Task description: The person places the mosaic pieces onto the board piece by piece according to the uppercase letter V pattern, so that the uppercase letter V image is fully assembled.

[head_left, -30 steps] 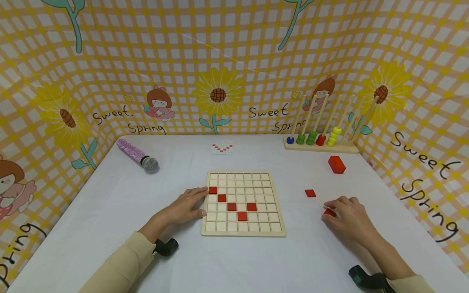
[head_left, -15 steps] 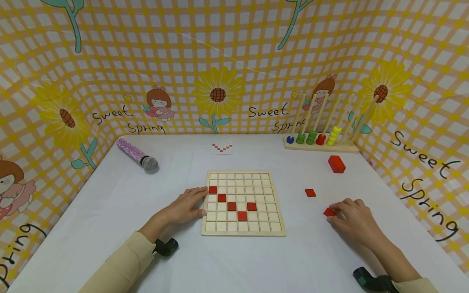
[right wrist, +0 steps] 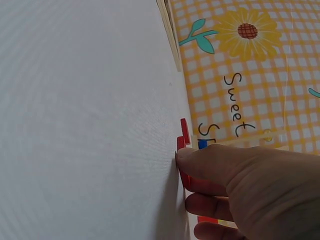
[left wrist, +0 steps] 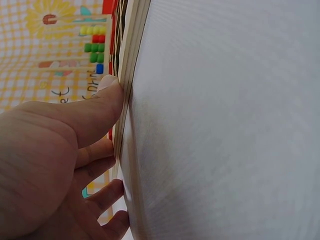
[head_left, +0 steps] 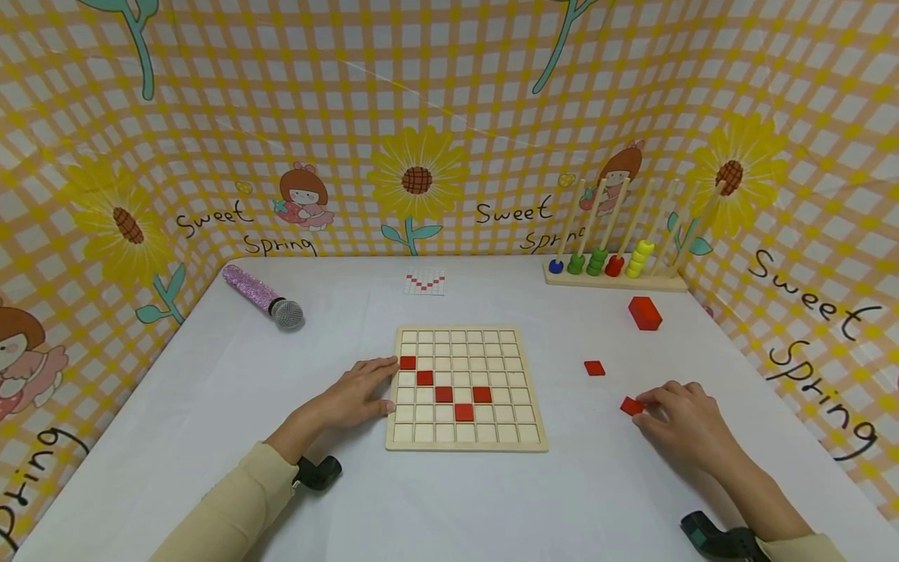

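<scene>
A square wooden grid board (head_left: pixel 467 447) lies mid-table, with several red tiles set in a V-like line of its cells. My left hand (head_left: pixel 356 396) rests at the board's left edge, fingers extended; in the left wrist view the thumb (left wrist: pixel 100 112) touches the board's side. On the right, my right hand (head_left: pixel 683 425) pinches a red square tile (head_left: pixel 631 406) at its right side between thumb and fingertips. The right wrist view shows this tile (right wrist: pixel 181 145) close over the white cloth, slightly tilted. Another loose red tile (head_left: pixel 594 368) lies flat between board and right hand.
A red block (head_left: pixel 644 313) stands behind the right hand. Farther back is a peg rack (head_left: pixel 618 282) with coloured beads. A small pattern card (head_left: pixel 424 282) lies behind the board, and a glittery pink microphone (head_left: pixel 256 293) at back left. Patterned cloth walls enclose the table.
My right hand has shifted slightly to the right, and more of the pinched red tile shows beyond its fingertips. The left hand and the board stay where they were.
</scene>
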The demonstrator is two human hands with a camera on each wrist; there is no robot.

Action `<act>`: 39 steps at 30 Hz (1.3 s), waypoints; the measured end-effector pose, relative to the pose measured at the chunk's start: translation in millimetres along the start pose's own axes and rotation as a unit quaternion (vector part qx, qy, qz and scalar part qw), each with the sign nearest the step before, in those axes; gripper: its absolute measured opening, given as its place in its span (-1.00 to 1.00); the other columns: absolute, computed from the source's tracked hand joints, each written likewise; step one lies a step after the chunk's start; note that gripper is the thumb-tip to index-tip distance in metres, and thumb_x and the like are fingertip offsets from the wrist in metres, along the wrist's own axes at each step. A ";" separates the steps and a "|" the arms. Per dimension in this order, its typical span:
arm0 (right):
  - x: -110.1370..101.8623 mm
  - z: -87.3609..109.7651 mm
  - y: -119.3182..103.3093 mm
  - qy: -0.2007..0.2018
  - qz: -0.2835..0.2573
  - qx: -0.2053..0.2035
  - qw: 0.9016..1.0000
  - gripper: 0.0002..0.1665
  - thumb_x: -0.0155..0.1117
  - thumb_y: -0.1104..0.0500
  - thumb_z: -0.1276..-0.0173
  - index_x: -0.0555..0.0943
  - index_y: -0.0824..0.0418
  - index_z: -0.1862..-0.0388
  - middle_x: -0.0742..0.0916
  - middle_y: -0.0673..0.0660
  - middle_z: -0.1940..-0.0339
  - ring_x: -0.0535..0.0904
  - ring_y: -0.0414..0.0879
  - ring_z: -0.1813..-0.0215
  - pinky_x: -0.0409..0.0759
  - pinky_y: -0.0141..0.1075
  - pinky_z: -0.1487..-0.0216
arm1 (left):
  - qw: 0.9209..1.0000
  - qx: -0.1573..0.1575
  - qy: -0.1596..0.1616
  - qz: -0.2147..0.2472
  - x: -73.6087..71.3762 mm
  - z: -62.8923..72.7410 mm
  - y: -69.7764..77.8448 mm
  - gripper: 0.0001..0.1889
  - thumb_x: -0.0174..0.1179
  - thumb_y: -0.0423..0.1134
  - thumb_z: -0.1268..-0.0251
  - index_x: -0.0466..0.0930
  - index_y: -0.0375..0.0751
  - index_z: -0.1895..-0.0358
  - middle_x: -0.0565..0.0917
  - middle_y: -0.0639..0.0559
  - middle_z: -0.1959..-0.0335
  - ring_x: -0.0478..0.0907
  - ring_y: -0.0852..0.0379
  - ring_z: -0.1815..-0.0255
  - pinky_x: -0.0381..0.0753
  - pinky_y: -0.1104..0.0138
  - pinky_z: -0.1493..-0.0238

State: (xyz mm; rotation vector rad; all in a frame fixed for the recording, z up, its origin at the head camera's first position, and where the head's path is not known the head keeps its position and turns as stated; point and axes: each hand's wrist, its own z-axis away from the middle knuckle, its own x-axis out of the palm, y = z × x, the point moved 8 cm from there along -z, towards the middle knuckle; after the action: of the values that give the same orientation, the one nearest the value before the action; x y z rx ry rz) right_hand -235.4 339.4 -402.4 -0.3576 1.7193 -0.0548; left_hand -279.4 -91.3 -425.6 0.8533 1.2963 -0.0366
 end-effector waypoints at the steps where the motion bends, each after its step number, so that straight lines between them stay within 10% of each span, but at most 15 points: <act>1: -0.1 -0.2 0.3 0.001 0.001 0.000 1.000 -0.67 0.43 0.13 -0.04 0.69 0.25 0.21 0.68 0.25 0.24 0.42 0.17 0.13 0.34 -0.03 0.22 | 1.000 0.000 0.000 0.001 -0.2 0.0 0.2 -0.29 0.21 -0.15 -0.26 0.15 -0.34 -0.42 0.17 -0.20 -0.47 0.10 -0.24 -0.45 0.14 -0.15 -0.36; 39: -9.0 -9.1 -26.9 0.042 -0.018 -0.034 0.998 -0.71 0.46 0.18 -0.02 0.70 0.24 0.24 0.67 0.14 0.35 0.40 0.09 0.15 0.31 -0.08 0.22 | 1.000 -0.005 -0.003 0.006 2.2 -0.9 -2.8 -0.28 0.20 -0.12 -0.27 0.15 -0.31 -0.42 0.16 -0.17 -0.48 0.09 -0.23 -0.46 0.12 -0.15 -0.38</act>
State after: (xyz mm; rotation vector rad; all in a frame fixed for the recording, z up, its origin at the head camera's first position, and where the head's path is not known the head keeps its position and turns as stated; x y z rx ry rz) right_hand -237.5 314.8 -385.7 -0.4426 1.8006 -0.0376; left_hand -280.8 -91.7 -429.0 0.8525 1.2845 -0.0229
